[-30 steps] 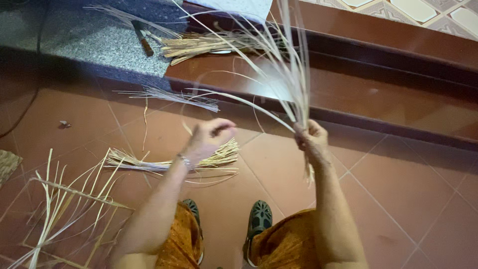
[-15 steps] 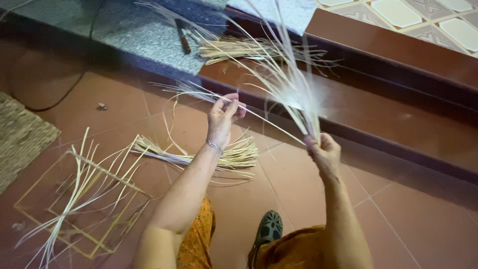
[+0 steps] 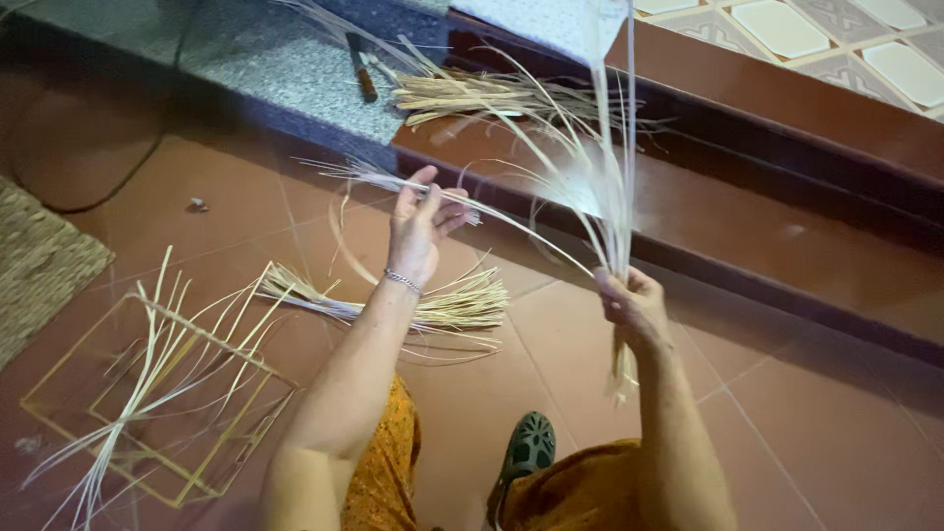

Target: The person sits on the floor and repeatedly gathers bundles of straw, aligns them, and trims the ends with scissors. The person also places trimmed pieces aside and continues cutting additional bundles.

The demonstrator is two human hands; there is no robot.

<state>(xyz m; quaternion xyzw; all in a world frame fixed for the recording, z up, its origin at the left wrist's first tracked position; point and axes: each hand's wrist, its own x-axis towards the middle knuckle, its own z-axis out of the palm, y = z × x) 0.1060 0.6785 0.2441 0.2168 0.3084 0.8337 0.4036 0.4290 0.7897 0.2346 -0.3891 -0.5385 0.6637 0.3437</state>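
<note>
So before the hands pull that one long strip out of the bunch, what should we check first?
1. Right hand grips the bunch of strips firmly: ok.
2. Left hand has one long strip pinched: ok.
3. That strip is free of tangles in the bunch: cannot tell.
4. Knife on the grey step lies away from both hands: ok.
5. Loose bundle on the floor is clear of the green shoe: ok.

A knife (image 3: 361, 69) lies on the grey stone step (image 3: 265, 69), beside a heap of dry straw (image 3: 482, 93). On the red floor tiles (image 3: 787, 433), a woven mat (image 3: 39, 265) sits at the left edge, a square frame (image 3: 147, 393) near the bottom-left corner
</note>
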